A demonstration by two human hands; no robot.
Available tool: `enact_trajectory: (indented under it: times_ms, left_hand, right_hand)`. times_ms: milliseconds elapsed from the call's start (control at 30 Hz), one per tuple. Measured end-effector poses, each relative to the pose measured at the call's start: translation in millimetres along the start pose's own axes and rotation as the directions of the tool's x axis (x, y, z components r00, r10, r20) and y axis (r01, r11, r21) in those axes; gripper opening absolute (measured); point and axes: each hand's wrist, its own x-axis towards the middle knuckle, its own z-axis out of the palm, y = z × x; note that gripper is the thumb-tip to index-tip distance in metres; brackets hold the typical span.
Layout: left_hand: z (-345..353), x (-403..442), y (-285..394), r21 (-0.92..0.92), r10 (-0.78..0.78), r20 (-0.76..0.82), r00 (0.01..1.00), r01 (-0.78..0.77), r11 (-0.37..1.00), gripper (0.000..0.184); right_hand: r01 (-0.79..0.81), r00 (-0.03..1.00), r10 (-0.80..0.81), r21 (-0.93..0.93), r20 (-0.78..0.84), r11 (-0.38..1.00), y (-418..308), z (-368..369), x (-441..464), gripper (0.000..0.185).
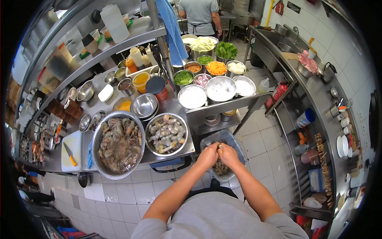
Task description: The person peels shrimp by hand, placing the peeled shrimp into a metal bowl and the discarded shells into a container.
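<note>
My left hand [208, 155] and my right hand [229, 154] meet over a clear plastic bin [241, 148], both closed with fingertips together. Pinched between them is a shrimp [220, 146], mostly hidden by the fingers. Greyish-brown shells and scraps [221, 169] fill the lower part of the bin. To the left, on the steel table, a round metal bowl [148, 140] contains peeled grey shrimp [167, 133]. Beside it, a large oval metal basin [96, 149] holds whole unpeeled shrimp [119, 135] in murky liquid.
A knife [70, 154] with an orange handle rests on a white cutting board [75, 139]. Containers of shredded carrot [216, 68], greens [226, 50] and white powder [221, 88] crowd the far table. Another person [199, 16] stands behind it. Steel shelving [284, 131] lines the right side.
</note>
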Motion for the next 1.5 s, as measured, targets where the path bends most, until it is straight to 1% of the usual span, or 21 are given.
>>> enact_trajectory:
  times_ms: [133, 200, 233, 367, 433, 533, 567, 633, 733, 800, 833, 933, 967, 1000, 1133, 1200, 1267, 1367, 1433, 1467, 1500]
  left_hand:
    - [-14.1, 3.5, -1.6, 0.015, -0.010, 0.082, 0.997, 0.008, 1.000, 0.039]
    - [-17.7, 8.2, -13.1, -0.217, 0.023, 0.175, 0.984, 0.015, 0.976, 0.042]
    - [-19.1, 9.6, -16.5, -0.412, -0.020, 0.275, 0.961, 0.137, 0.901, 0.047]
    - [-40.6, 4.6, -7.2, -0.484, -0.072, 0.446, 0.892, 0.308, 0.819, 0.053]
    - [-41.7, 0.1, -12.1, -0.589, -0.061, 0.555, 0.830, 0.444, 0.676, 0.059]
    - [-43.7, -2.3, -20.0, -0.598, -0.051, 0.613, 0.788, 0.506, 0.622, 0.056]
    - [-41.4, -3.4, -20.9, -0.598, -0.051, 0.614, 0.788, 0.506, 0.621, 0.056]
    - [-34.5, -5.6, -23.6, -0.742, -0.148, 0.520, 0.841, 0.530, 0.411, 0.042]
    - [-21.9, -1.7, -32.1, -0.791, -0.261, 0.427, 0.866, 0.497, 0.355, 0.029]
    - [-14.0, 3.2, -35.4, -0.832, -0.244, 0.337, 0.909, 0.409, 0.374, 0.027]
    - [-11.9, 4.5, -36.0, -0.863, -0.225, 0.245, 0.943, 0.318, 0.393, 0.026]
    - [-17.0, 7.4, -27.4, -0.844, -0.302, 0.238, 0.923, 0.351, 0.406, 0.025]
    - [-17.7, 9.4, -25.9, -0.843, -0.301, 0.239, 0.923, 0.351, 0.407, 0.025]
    - [-16.9, 11.1, -26.8, -0.857, -0.290, 0.219, 0.932, 0.326, 0.400, 0.026]
    - [-15.7, 12.7, -24.2, -0.888, -0.227, 0.195, 0.954, 0.270, 0.372, 0.029]
    - [-16.9, 11.8, -22.8, -0.874, -0.214, 0.191, 0.958, 0.265, 0.407, 0.030]
    - [-20.7, 12.2, -22.1, -0.859, -0.201, 0.187, 0.962, 0.259, 0.441, 0.031]
    - [-33.8, 12.8, -22.3, -0.785, -0.306, 0.227, 0.925, 0.360, 0.505, 0.026]
    - [-36.1, 13.9, -30.7, -0.563, -0.143, 0.161, 0.977, 0.210, 0.799, 0.023]
    - [-36.0, 14.3, -34.1, -0.564, -0.145, 0.157, 0.977, 0.209, 0.799, 0.023]
    - [-38.2, 14.2, -33.0, -0.429, -0.131, 0.172, 0.976, 0.194, 0.882, 0.024]
  right_hand:
    - [-0.013, 1.000, 0.013, -0.002, 0.009, 1.000, -3.1, -8.4, 3.6, 0.024]
    - [0.015, 0.999, -0.016, 0.028, 0.032, 0.999, -4.1, -15.5, 6.6, 0.022]
    - [0.011, 1.000, -0.011, 0.028, 0.029, 1.000, -2.6, -17.3, 9.0, 0.022]
    - [0.003, 1.000, -0.003, 0.020, 0.006, 1.000, 14.1, -16.4, 20.2, 0.022]
    - [0.009, 1.000, -0.008, 0.029, -0.028, 1.000, 15.9, -24.1, 23.5, 0.022]
    - [-0.051, 0.998, 0.057, 0.198, -0.025, 0.979, 28.5, -30.2, 24.4, 0.025]
    - [-0.068, 0.998, 0.069, 0.142, -0.001, 0.987, 40.7, -25.9, 26.1, 0.020]
    - [-0.082, 0.996, 0.081, 0.087, 0.023, 0.993, 39.8, -28.3, 24.9, 0.016]
    - [-0.097, 0.990, 0.098, -0.024, 0.100, 0.995, 38.0, -29.8, 16.7, 0.025]
    - [-0.001, 0.981, -0.008, -0.045, -0.195, 0.999, 37.6, -22.1, 11.2, 0.042]
    - [0.000, 0.981, -0.008, -0.046, -0.194, 0.999, 39.1, -22.3, 12.1, 0.042]
    - [-0.004, 0.989, 0.007, 0.022, -0.150, 1.000, 36.6, -28.2, 15.5, 0.047]
    - [-0.176, 0.984, 0.154, 0.420, 0.087, 0.890, 34.1, -30.2, 15.7, 0.041]
    - [-0.390, 0.917, 0.184, 0.693, 0.355, 0.607, 28.3, -33.2, 14.4, 0.036]
    - [-0.381, 0.911, 0.089, 0.739, 0.403, 0.555, 12.6, -31.1, 7.8, 0.028]
    - [-0.309, 0.924, 0.035, 0.691, 0.380, 0.654, 19.1, -22.1, 10.5, 0.024]
    - [-0.293, 0.940, 0.080, 0.669, 0.331, 0.682, 20.2, -19.5, 9.2, 0.022]
    - [-0.238, 0.963, 0.107, 0.592, 0.248, 0.770, 9.7, -25.6, 6.1, 0.021]
    - [-0.193, 0.972, 0.086, 0.534, 0.218, 0.823, 2.4, -30.1, 4.6, 0.020]
    - [-0.140, 0.982, 0.058, 0.490, 0.177, 0.860, -1.0, -32.1, 4.4, 0.020]
    - [-0.088, 0.990, 0.029, 0.443, 0.138, 0.892, -3.6, -33.4, 4.0, 0.020]
